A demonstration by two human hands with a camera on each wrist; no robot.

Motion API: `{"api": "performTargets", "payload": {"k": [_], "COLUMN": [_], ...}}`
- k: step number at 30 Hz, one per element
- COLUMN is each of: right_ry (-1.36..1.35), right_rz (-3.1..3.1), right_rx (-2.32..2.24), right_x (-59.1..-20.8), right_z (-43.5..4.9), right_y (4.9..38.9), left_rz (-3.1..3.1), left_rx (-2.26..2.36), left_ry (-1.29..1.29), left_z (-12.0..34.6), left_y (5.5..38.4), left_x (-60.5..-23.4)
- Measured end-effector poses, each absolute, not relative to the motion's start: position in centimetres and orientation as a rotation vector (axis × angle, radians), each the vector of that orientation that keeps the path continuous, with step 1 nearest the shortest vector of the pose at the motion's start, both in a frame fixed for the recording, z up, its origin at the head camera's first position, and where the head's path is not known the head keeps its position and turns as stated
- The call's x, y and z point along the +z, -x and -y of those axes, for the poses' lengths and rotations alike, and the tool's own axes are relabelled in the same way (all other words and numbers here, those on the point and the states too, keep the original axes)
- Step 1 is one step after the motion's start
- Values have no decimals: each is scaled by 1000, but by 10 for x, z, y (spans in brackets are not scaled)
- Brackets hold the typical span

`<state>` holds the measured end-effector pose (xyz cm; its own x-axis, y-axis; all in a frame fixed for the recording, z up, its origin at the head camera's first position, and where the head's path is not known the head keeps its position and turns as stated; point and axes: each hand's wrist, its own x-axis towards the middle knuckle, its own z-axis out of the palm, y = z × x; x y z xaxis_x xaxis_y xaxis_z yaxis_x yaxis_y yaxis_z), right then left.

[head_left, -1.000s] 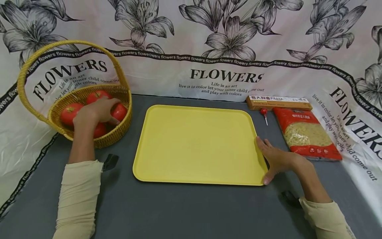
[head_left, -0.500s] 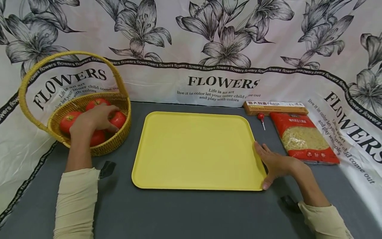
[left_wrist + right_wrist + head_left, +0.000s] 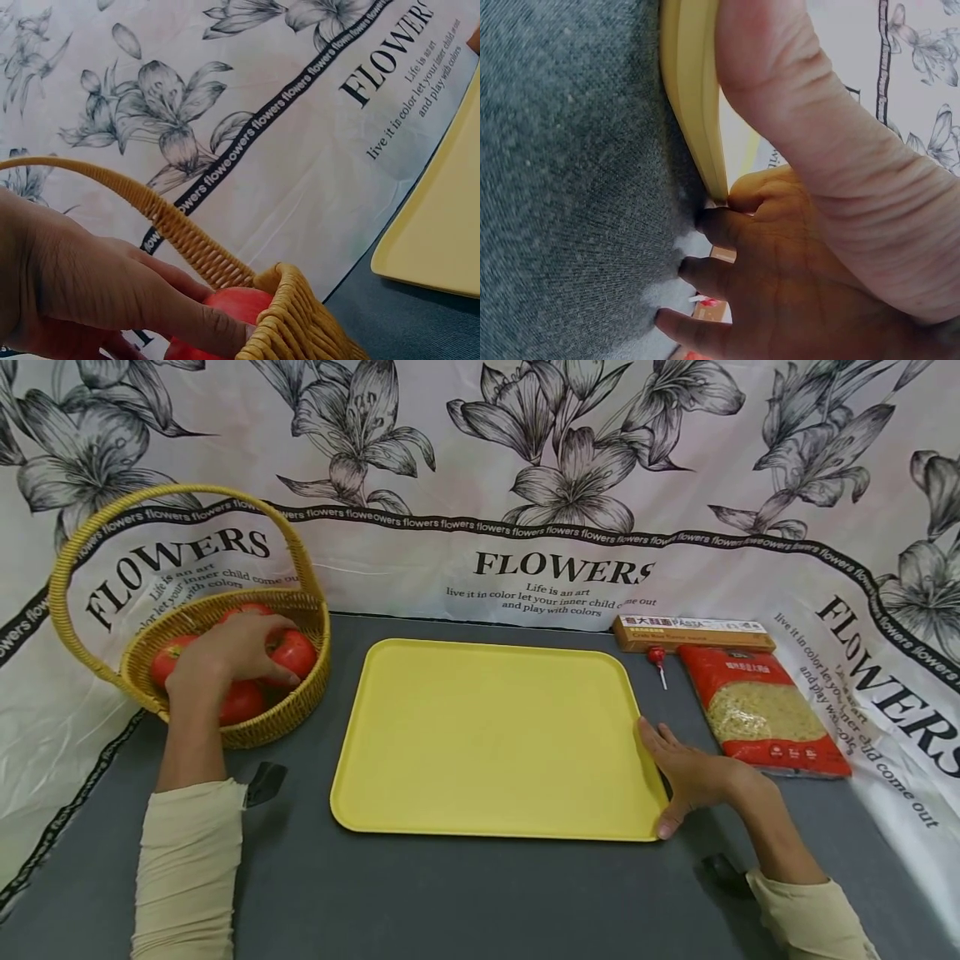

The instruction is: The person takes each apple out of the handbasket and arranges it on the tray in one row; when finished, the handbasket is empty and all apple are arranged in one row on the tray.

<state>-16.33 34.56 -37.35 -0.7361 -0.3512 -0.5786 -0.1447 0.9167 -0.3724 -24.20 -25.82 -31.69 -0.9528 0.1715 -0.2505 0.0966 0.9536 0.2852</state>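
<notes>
In the head view, my left hand [image 3: 217, 660] is inside a yellow woven basket [image 3: 300, 710] at the left. Its thumb and index finger lie on either side of a red tomato [image 3: 295, 653]. The left wrist view shows the thumb pressed along that tomato [image 3: 240, 302], beside the basket rim [image 3: 289, 311]; the other fingertips are hidden. More tomatoes [image 3: 243, 702] sit around the hand. My right hand [image 3: 693, 768] rests at the right edge of a yellow tray [image 3: 487, 739], thumb by the near corner and fingers spread. In the right wrist view, those fingers extend past the tray edge [image 3: 694, 97].
Behind the tray's right side lies a long brown pasta box [image 3: 693, 635]. A red lollipop [image 3: 657, 657] and a red bag of pasta [image 3: 765, 706] are close to it. The basket's tall handle [image 3: 187, 490] arches over the left hand. Flower-printed cloth [image 3: 562, 585] borders the grey table [image 3: 450, 893].
The head view has tilted, so everything sits lower in it. My left hand has shifted slightly left within the basket, showing more of the right tomato. The right hand stays at the tray edge.
</notes>
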Motion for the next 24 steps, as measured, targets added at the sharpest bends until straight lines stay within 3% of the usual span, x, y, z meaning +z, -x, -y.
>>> {"api": "performTargets", "payload": {"k": [14, 24], "right_ry": [382, 412], "right_rz": [-2411, -2411], "right_rx": [-395, -339], "right_x": [-376, -372], "right_z": [-339, -345], "right_y": [164, 166], "left_rz": [-2898, -2964], "left_rx": [494, 514], "left_ry": [-190, -141], "left_z": [278, 265], "left_y": [234, 227], "left_x": [-311, -298]}}
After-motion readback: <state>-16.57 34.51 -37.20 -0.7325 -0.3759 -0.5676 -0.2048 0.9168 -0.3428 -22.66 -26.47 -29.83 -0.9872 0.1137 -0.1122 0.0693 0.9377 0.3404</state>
